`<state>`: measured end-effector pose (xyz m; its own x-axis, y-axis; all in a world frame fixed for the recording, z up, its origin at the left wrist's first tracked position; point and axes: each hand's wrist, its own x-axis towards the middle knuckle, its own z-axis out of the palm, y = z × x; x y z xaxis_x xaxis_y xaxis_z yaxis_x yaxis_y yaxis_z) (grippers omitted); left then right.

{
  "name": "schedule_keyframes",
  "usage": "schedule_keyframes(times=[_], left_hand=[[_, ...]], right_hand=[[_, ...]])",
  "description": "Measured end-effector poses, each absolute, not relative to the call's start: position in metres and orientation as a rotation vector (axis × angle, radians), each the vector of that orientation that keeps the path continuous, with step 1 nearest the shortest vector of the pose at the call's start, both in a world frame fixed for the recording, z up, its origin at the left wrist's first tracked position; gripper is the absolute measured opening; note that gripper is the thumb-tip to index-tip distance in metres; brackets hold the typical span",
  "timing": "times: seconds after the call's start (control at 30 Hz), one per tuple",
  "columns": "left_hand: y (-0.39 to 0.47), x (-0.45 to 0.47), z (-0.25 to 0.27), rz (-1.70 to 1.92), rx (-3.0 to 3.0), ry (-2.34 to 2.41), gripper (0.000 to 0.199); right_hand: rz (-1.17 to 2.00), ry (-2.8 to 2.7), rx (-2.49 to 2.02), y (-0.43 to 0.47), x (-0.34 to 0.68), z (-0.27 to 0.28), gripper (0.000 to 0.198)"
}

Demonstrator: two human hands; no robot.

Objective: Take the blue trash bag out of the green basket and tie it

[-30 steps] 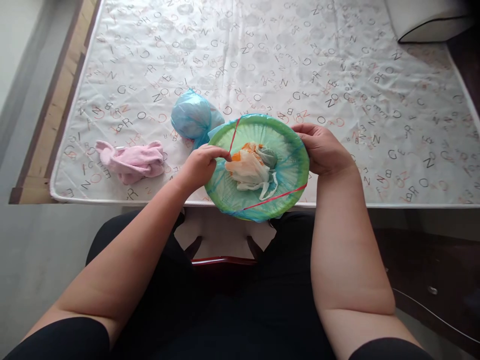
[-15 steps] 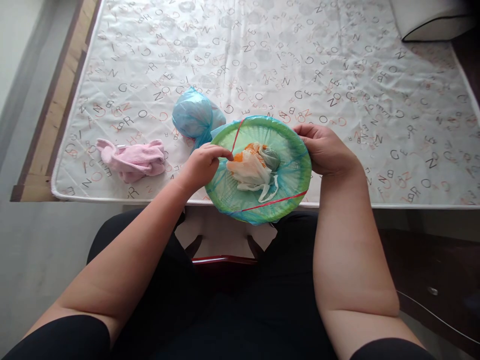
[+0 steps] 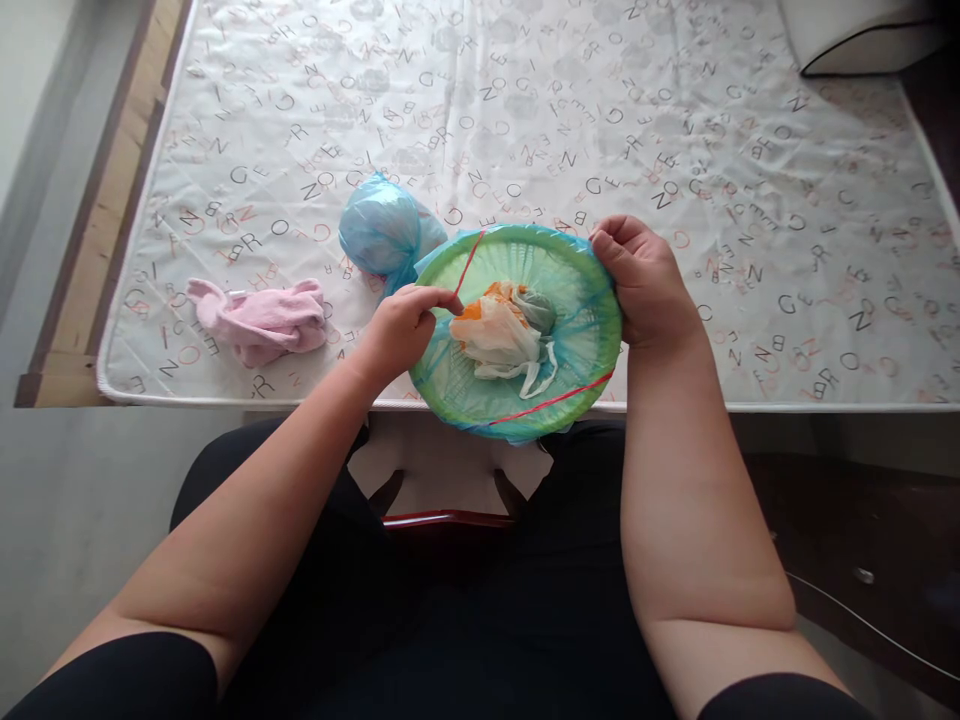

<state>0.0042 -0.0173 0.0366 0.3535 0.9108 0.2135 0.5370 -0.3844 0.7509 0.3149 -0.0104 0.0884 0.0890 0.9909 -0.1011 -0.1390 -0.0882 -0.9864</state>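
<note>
A round green bin [image 3: 585, 330] lined with a blue plastic bag sits in front of me at the table's near edge. Crumpled white, orange and grey bags [image 3: 504, 328] lie inside it. A red drawstring [image 3: 547, 400] crosses the rim at the front and at the upper left. My left hand [image 3: 401, 328] pinches the liner and string at the bin's left rim. My right hand [image 3: 646, 285] grips the liner at the right rim.
A tied blue plastic bag [image 3: 382, 235] lies just behind the bin on the left. A pink cloth [image 3: 259, 318] rests near the table's left front corner. The table carries a white letter-print cover [image 3: 750, 150]. A white box [image 3: 855, 35] sits at the far right corner.
My right hand has slid a little up the right rim toward the back. My left hand stays pinched at the left rim, and the bin has barely moved.
</note>
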Motion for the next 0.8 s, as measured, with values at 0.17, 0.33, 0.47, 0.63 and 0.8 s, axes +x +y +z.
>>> schedule_keyframes(times=[0.17, 0.33, 0.47, 0.63, 0.8], left_hand=[[-0.019, 0.007, 0.037, 0.861, 2.043, 1.23, 0.052], [-0.02, 0.01, 0.037, 0.878, 2.044, 1.238, 0.049], [-0.021, 0.011, 0.037, 0.922, 2.041, 1.233, 0.032], [-0.022, 0.015, 0.034, 1.065, 1.909, 1.161, 0.021], [-0.017, 0.022, 0.031, 1.137, 1.712, 1.235, 0.029]], right_hand=[[1.144, -1.083, -1.227, -0.009, 0.317, 0.085, 0.044], [1.056, -1.232, -1.287, -0.015, 0.314, 0.093, 0.036], [0.711, -1.37, -1.415, -0.023, 0.308, 0.103, 0.026], [0.563, -1.562, -1.531, -0.027, 0.305, 0.106, 0.021], [0.522, -1.699, -1.581, -0.025, 0.298, 0.104, 0.018]])
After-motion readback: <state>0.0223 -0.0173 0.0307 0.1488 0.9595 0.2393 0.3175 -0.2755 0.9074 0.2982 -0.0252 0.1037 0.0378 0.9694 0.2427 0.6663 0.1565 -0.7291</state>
